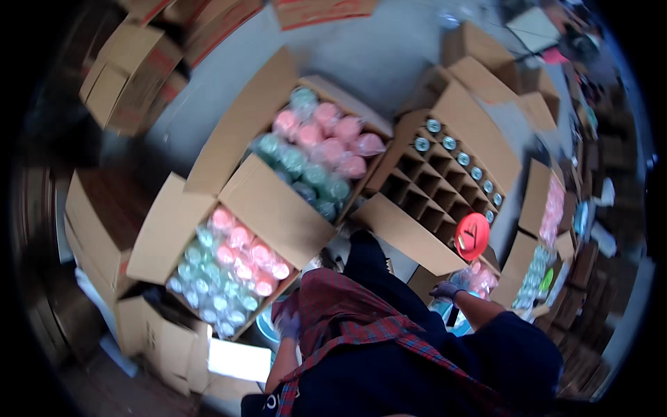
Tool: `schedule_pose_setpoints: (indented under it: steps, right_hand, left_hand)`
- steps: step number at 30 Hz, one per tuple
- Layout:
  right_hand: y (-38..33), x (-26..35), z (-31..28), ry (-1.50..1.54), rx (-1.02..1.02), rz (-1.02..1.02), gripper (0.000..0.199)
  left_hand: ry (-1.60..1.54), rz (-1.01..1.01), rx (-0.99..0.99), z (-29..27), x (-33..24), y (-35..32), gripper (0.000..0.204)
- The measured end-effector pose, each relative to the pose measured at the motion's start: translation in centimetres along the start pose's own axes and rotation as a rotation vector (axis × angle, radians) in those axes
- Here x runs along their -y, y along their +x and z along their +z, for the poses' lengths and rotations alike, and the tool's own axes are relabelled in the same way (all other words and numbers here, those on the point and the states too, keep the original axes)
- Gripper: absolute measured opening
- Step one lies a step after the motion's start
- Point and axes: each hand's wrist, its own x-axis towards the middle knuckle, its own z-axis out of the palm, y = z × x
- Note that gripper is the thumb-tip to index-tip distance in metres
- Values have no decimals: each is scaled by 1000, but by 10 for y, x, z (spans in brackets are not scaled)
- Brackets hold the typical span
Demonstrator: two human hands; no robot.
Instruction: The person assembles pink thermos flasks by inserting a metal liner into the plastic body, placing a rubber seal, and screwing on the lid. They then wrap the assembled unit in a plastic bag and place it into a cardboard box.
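My right hand, in a purple glove, is curled on what looks like a clear bottle held low by my right side. It is just in front of a carton with cardboard dividers, where several capped bottles stand along the far cells. A round red object sits at that carton's near corner. My left hand, also in a purple glove, hangs by my left hip next to an open carton of pink and green wrapped items. Blur hides its fingers.
A second open carton of pink and green wrapped items stands further ahead. Pink wrapped items lie near my right hand. More open and stacked cartons ring the grey floor, with narrow boxes on the right.
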Motion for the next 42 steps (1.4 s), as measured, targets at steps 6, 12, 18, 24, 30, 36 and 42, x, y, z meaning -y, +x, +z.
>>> schedule_pose_setpoints:
  steps: [6, 12, 18, 24, 30, 36, 42]
  right_hand:
    - [-34, 88, 27, 158, -100, -140, 52]
    - [-33, 155, 24, 615, -245, -338, 32]
    - [-30, 102, 34, 628, -388, -286, 27]
    - [-6, 13, 105, 837, -492, -128, 38]
    - [-79, 49, 145, 425, -264, 113, 43]
    - [-142, 124, 42, 622, -539, 12, 43]
    - [-120, 144, -10, 840, -637, -312, 46]
  left_hand:
    - [94, -514, 2, -131, 167, -79, 59]
    - [-384, -107, -723, -287, 142, -84, 67]
    - [-1215, 1119, -919, -463, -267, -229, 74]
    - [1112, 928, 337, -227, -412, -177, 67]
    - [980, 846, 313, -114, -248, -26, 59]
    - [783, 632, 435, -140, -185, 31, 51]
    - [656, 341, 315, -207, -159, 63, 44]
